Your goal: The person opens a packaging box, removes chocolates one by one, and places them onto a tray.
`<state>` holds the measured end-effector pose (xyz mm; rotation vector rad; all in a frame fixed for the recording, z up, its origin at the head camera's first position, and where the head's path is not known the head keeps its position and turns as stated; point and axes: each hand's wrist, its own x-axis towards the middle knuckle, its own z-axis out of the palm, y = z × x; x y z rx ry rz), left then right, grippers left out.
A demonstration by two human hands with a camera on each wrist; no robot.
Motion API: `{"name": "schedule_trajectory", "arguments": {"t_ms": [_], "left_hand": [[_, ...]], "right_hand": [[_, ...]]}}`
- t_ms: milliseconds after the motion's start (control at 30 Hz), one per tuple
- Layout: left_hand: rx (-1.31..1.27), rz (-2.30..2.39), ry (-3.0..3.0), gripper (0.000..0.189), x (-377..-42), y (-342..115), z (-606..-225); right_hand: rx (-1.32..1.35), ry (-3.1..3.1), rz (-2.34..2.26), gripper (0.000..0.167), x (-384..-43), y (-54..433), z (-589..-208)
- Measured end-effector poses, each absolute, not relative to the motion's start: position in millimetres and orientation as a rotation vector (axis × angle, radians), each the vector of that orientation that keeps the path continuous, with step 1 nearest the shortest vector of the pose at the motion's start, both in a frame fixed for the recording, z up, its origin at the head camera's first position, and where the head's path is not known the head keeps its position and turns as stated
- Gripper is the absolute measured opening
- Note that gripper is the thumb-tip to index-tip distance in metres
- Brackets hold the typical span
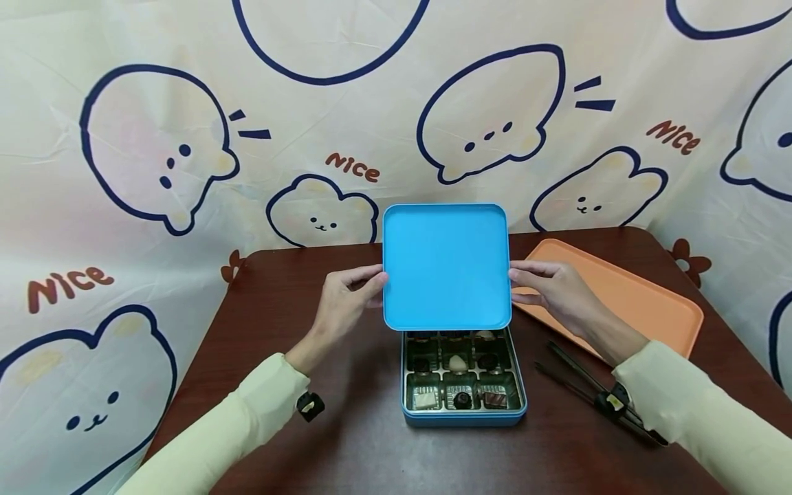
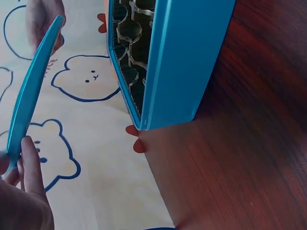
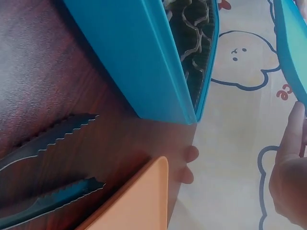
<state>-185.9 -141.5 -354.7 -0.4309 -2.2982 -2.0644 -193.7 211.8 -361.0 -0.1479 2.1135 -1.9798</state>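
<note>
Between both hands, a square light-blue lid [image 1: 445,268] is held up above its tin, apart from it in the wrist views. My left hand [image 1: 346,299] pinches the lid's left edge. On the right edge, the right hand [image 1: 553,285] pinches with thumb and fingers. Below stands the blue tin [image 1: 464,418], uncovered at the front, with a divided silvery insert. Its compartments hold chocolates, among them a white piece [image 1: 425,399], a dark round one [image 1: 462,400] and a striped brown one [image 1: 494,399]. The lid hides the tin's back part in the head view.
An orange tray [image 1: 656,302] lies at the right back, partly behind the right hand and forearm. Dark serrated tongs [image 3: 62,139] lie on the brown table [image 1: 278,412] between tin and tray. A printed cloth [image 1: 383,137] hangs behind and at the sides.
</note>
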Motion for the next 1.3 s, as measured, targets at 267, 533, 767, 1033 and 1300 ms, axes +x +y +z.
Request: {"name": "schedule_trajectory", "arguments": {"t_ms": [267, 533, 767, 1033, 1300], "left_hand": [[-0.289, -2.15, -2.358, 0.039, -197.4, -143.7, -350.6], [-0.041, -2.218, -2.473, 0.042, -211.3, -144.1, -350.5], [0.103, -2.271, -2.501, 0.042, -227.8, -143.3, -353.2], [0.185, -2.314, -2.494, 0.04, -244.3, -141.8, -358.8], [0.244, -2.359, -2.527, 0.038, -262.8, -136.6, -367.5]], "right_hand": [[-0.128, 2.076, -1.971, 0.06, -207.7, 210.2, -358.2], [-0.1, 2.043, -1.978, 0.057, -218.2, 208.1, -354.3], [-0.069, 2.038, -1.985, 0.053, -231.9, 204.9, -357.4], [-0.004, 2.045, -1.989, 0.052, -245.0, 201.2, -367.7], [0.031, 2.107, -1.933, 0.047, -262.2, 203.9, -374.0]]}}
